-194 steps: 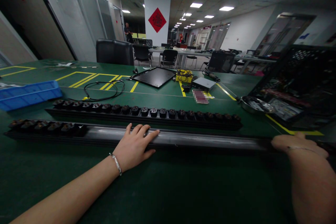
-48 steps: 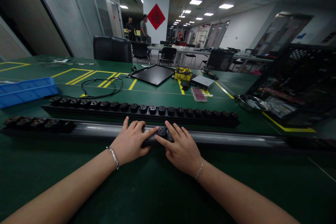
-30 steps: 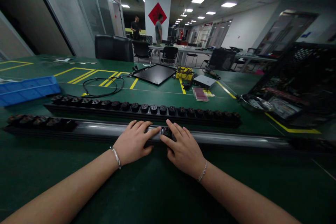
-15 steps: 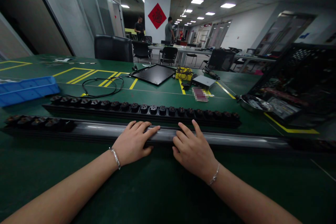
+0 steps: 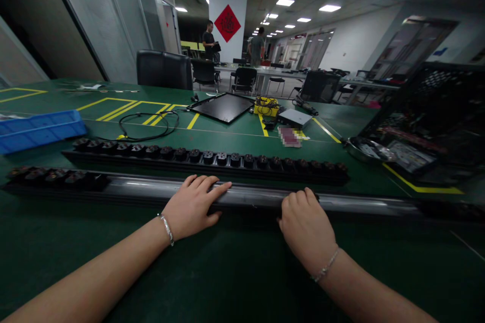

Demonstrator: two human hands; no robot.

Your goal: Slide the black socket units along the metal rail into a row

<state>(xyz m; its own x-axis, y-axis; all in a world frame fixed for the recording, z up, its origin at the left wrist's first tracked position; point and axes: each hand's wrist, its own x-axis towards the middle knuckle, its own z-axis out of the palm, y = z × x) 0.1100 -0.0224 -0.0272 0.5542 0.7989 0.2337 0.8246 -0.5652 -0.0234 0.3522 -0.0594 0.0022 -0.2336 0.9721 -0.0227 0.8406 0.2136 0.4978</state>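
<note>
A long black power strip lies across the green table in front of me, with sockets at its left end and a smooth glossy middle. My left hand rests on that middle, its fingers stretched over the top and its thumb on the near side. Farther right, my right hand is closed at the strip, its fingers curled together. A small dark bit shows beside its fingertips; what they hold is hidden. Behind lies a second black power strip with a row of sockets, touched by neither hand.
A blue tray stands at the left, near a black cable. Farther back are a dark flat panel, a yellow box with cables and a grey box. A metal bowl and an open black case stand right.
My right hand has moved right along the strip, and its spread fingers have curled closed. My left hand has stayed in place. Two people in the background have shifted right.
</note>
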